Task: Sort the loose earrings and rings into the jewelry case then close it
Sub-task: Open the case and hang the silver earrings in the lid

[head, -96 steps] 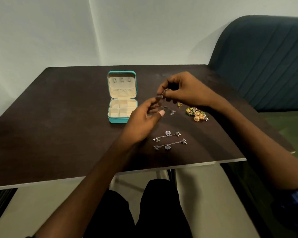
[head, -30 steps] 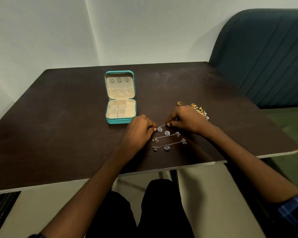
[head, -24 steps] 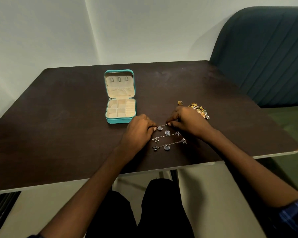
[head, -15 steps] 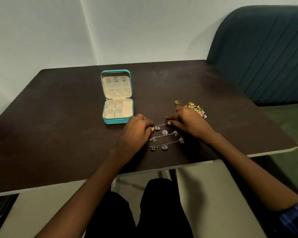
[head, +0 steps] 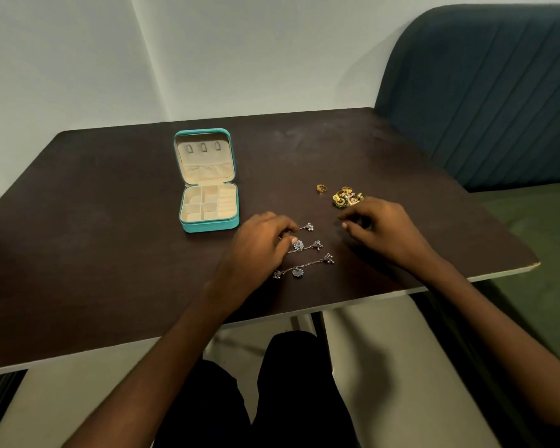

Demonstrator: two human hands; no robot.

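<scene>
The top earring (head: 306, 227) is pinched by the left hand (head: 259, 245) mid-tabletop, the right hand (head: 380, 226) hangs loosely curled, empty; neighbouring chains could be snagged if dragged.

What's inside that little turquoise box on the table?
The jewelry case stands open. Its base shows cream compartments and ring-roll slots, all seemingly empty. The lid lining has three small tabs and a gathered pocket; whatever lies inside that pocket is covered from view.

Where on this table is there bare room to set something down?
Bare: the wide stretch of table left of the jewelry case, and the strip behind it. Crowded: between the left hand and right hand, among silver earrings and gold pile.
</scene>
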